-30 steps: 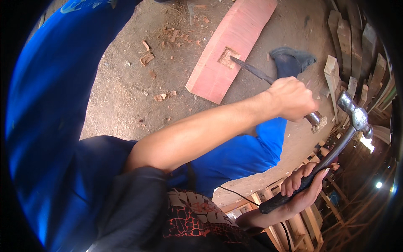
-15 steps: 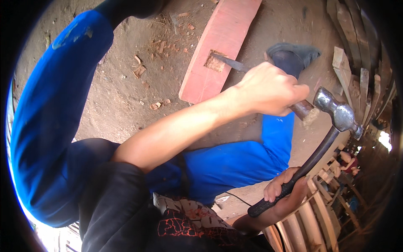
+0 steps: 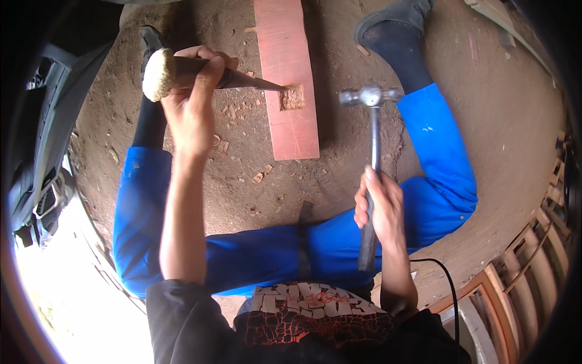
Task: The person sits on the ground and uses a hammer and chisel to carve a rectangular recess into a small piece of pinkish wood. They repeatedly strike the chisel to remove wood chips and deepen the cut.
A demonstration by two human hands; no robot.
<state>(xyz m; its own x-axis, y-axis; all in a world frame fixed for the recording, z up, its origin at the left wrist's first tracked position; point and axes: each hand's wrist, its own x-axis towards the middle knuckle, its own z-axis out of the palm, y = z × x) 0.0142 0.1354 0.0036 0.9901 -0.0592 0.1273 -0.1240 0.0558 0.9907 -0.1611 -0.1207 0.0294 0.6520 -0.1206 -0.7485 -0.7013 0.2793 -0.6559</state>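
My left hand [image 3: 197,100] is closed around the handle of a chisel [image 3: 242,80], which leans over to the left. Its pale, frayed butt end sticks out past my thumb. The blade's tip rests at the upper left edge of a square recess [image 3: 293,98] cut into a reddish wooden plank [image 3: 294,136]. In my right hand [image 3: 383,203] is a ball-peen hammer [image 3: 371,96], gripped along its dark handle with the metal head upward, to the right of the plank and apart from the chisel.
The plank lies on a dirt floor [image 3: 339,182] between my blue-trousered legs [image 3: 439,133]. Wood chips [image 3: 262,174] are scattered left of it. Stacked wooden frames [image 3: 515,285] stand at the lower right, near a black cable [image 3: 448,276]. A dark object [image 3: 54,133] stands at the left.
The chisel has swung from leaning right of the recess to leaning left. The hammer has moved away from the chisel's butt. The view has turned, so the plank appears more upright.
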